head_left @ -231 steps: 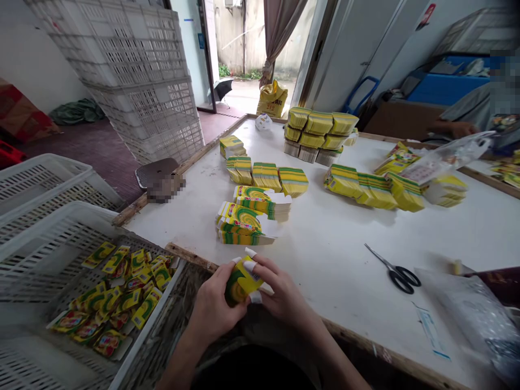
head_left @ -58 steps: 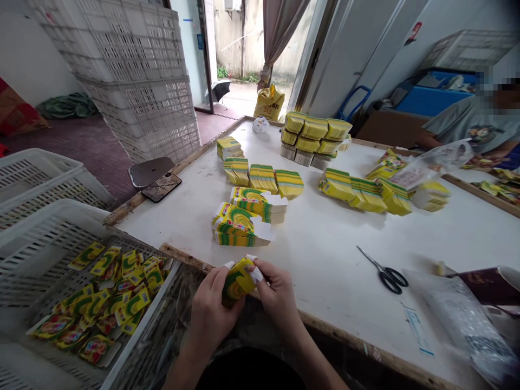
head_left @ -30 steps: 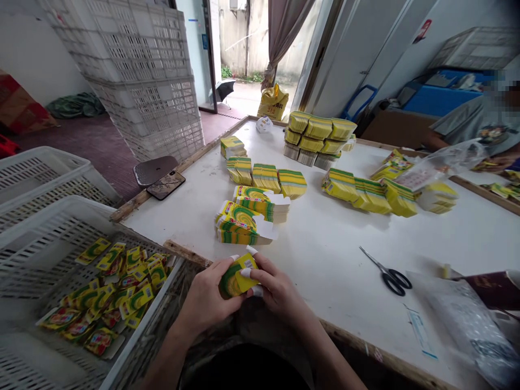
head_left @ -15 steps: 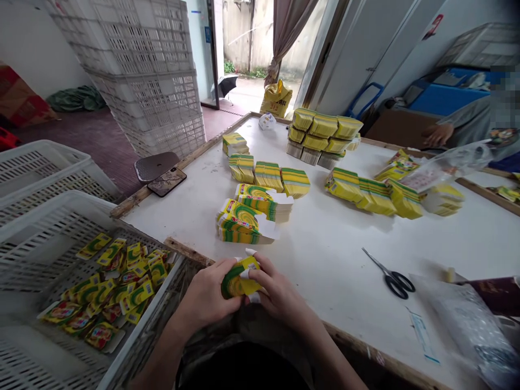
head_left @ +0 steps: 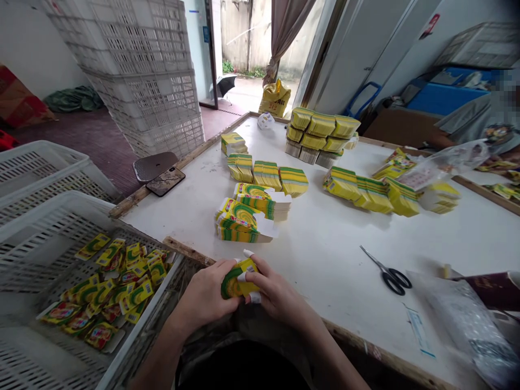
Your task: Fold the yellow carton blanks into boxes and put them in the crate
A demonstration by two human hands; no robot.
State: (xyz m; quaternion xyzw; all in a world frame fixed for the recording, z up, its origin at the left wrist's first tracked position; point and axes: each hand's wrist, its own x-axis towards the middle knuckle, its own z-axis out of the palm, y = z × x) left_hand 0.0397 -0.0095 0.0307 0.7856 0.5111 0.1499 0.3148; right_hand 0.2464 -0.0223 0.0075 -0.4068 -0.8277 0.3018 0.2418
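Observation:
Both my hands grip one small yellow-and-green carton [head_left: 238, 279] at the near edge of the white table [head_left: 325, 244]. My left hand [head_left: 207, 295] wraps it from the left. From the right, my right hand [head_left: 276, 292] pinches it with taped fingertips. Just beyond lie two stacks of flat carton blanks [head_left: 244, 219]. A white slatted crate [head_left: 24, 227] to my left holds several folded cartons [head_left: 109, 287].
Scissors [head_left: 388, 273] lie on the table to the right, near a clear plastic bag [head_left: 471, 319]. Bundles of flat cartons [head_left: 320, 135] fill the table's far half. A phone [head_left: 166, 181] rests at the left edge. Another person's sleeve [head_left: 471, 116] shows at far right. Stacked crates [head_left: 142, 70] stand behind.
My hands stay on the carton at the table edge, with only small shifts of the fingers. The view has drifted slightly.

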